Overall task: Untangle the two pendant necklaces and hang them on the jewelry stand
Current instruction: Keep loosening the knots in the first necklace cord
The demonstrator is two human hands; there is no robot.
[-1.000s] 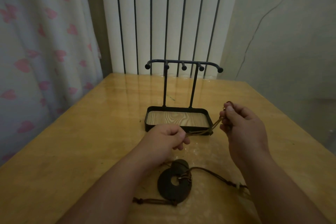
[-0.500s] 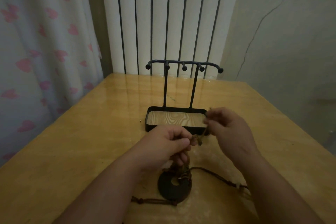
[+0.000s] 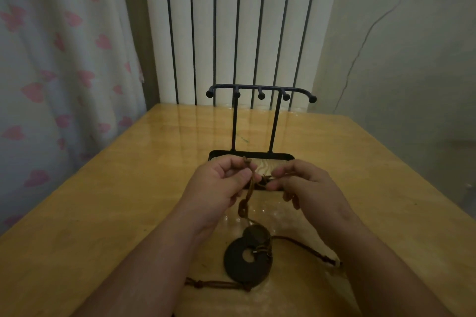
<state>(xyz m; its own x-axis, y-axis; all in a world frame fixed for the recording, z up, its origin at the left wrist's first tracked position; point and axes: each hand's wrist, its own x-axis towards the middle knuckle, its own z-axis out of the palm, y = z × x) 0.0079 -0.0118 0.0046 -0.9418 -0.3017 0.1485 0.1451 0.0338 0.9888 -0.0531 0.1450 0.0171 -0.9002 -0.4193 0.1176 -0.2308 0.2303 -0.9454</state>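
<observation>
left hand (image 3: 216,189), right hand (image 3: 311,188), fingers (image 3: 240,179) pinching one tan cord (image 3: 248,194), seemingly two overlapping pendants (image 3: 235,266), one stand (image 3: 260,88)

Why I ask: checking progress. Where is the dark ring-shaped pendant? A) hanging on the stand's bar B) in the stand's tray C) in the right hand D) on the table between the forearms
D: the ring pendant lies flat on the table, while the left hand and right hand pinch the cord above it.
</observation>
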